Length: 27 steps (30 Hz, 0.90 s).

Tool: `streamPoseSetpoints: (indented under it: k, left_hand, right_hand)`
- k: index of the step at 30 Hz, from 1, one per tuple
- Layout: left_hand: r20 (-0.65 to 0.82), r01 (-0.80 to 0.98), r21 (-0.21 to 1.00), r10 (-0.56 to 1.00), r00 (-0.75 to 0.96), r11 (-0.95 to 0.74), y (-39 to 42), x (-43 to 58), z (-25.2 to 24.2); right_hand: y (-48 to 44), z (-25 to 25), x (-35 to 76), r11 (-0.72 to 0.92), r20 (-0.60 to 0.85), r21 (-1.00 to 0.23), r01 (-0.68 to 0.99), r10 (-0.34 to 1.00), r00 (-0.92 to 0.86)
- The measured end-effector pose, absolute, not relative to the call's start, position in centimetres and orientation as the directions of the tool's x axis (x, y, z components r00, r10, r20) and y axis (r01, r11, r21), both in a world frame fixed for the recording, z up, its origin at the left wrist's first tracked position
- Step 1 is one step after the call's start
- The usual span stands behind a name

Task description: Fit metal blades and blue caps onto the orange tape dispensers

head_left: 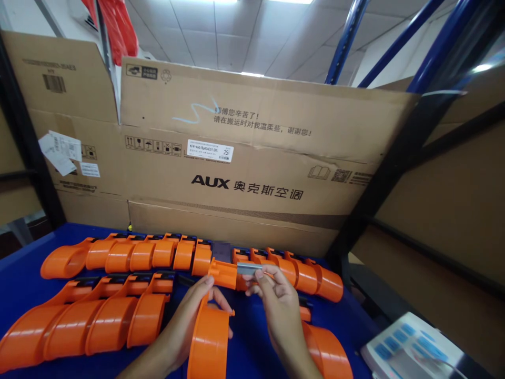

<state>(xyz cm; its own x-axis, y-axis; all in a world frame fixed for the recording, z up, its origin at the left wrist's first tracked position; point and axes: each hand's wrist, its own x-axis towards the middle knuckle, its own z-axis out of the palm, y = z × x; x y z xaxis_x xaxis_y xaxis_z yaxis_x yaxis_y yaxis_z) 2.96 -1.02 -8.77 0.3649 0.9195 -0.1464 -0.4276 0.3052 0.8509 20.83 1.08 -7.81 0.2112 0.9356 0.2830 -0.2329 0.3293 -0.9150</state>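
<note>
An orange plastic part (209, 337) with a wide curved band hangs from my left hand (197, 310), whose thumb and fingers close round its narrow upper end. My right hand (276, 300) pinches a short grey metal-looking piece (249, 268) between thumb and fingers. The grey piece lies level against the right end of the orange part's upper block; whether it sits inside is hidden. Just behind the hands, a dark block (221, 252) stands between similar orange parts.
Rows of orange parts with black pieces (119, 256) line the blue surface (252, 352) at the back, left and right. A tall cardboard sheet (158, 184) stands behind them. A white device with blue keys (410, 347) sits at the lower right, near a black frame post (355, 221).
</note>
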Motion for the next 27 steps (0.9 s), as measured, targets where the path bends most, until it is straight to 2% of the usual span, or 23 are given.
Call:
streamPoseSetpoints:
  k: [6, 11, 16, 19, 22, 24, 27]
  left_hand:
    - [-0.152, -0.436, 0.845, 0.921, 0.357, 0.309, -1.1, 3.3, -8.0]
    - [-0.114, -0.395, 0.890, 0.950, 0.289, 0.227, -1.1, 3.3, -8.0]
    - [-0.039, -0.309, 0.943, 0.963, 0.266, 0.123, -0.9, 3.1, -8.9]
    - [-0.016, -0.278, 0.956, 0.963, 0.268, 0.093, -0.9, 3.2, -8.9]
    - [-0.016, -0.269, 0.959, 0.966, 0.258, 0.088, -0.9, 3.4, -8.7]
    - [-0.012, -0.252, 0.964, 0.967, 0.253, 0.078, -1.0, 3.5, -8.7]
    - [0.027, -0.217, 0.976, 0.965, 0.260, 0.031, -1.1, 3.5, -8.9]
  right_hand:
    - [1.0, -7.2, 21.0, 0.327, 0.289, -0.929, -0.170, 0.933, 0.214]
    - [0.9, -7.0, 20.8, 0.330, 0.303, -0.936, -0.121, 0.933, 0.196]
    - [0.8, -8.0, 20.9, 0.398, 0.401, -0.915, 0.057, 0.893, 0.205]
    - [0.4, -8.6, 21.1, 0.466, 0.525, -0.833, 0.297, 0.836, 0.159]
    - [-0.1, -8.7, 21.1, 0.544, 0.646, -0.686, 0.483, 0.761, 0.060]
    - [-0.4, -8.5, 21.1, 0.592, 0.695, -0.609, 0.528, 0.719, -0.004]
    - [-0.7, -8.2, 20.9, 0.626, 0.702, -0.560, 0.543, 0.706, -0.090]
